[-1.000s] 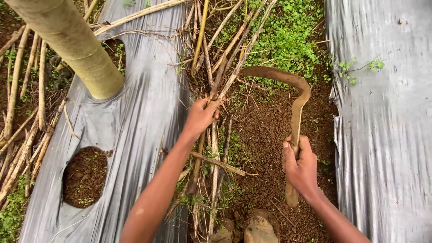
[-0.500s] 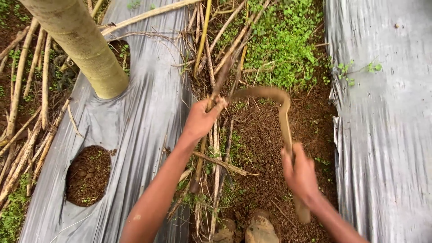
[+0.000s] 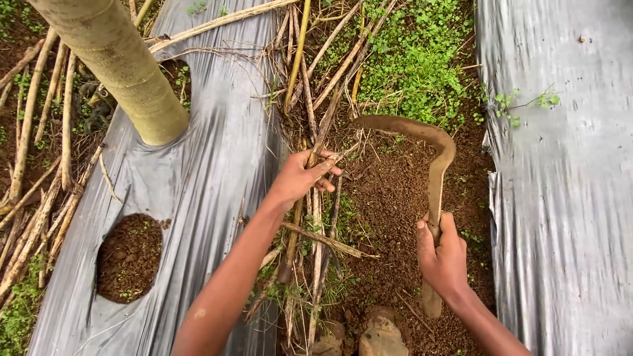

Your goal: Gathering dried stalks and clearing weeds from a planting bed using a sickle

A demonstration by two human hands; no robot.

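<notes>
Head view: left hand (image 3: 300, 178), grip closed around a bundle of dry stalks (image 3: 310, 217) running from up past the fingers down toward the feet. Right hand (image 3: 443, 254), grip closed on the wooden handle of a curved sickle (image 3: 432, 158); the blade rises above that grip and hooks over to the left, its tip just right of the left grip, apart from the stalks. Bare soil (image 3: 395, 204) lies between the two grips. Grey plastic sheeting (image 3: 211, 171) left of the left grip, with a round planting hole (image 3: 128, 257) and a pale trunk (image 3: 125, 72).

Versus half a second ago: sickle sits further right and higher, tip off the stalks; right hand raised; left grip unchanged.
</notes>
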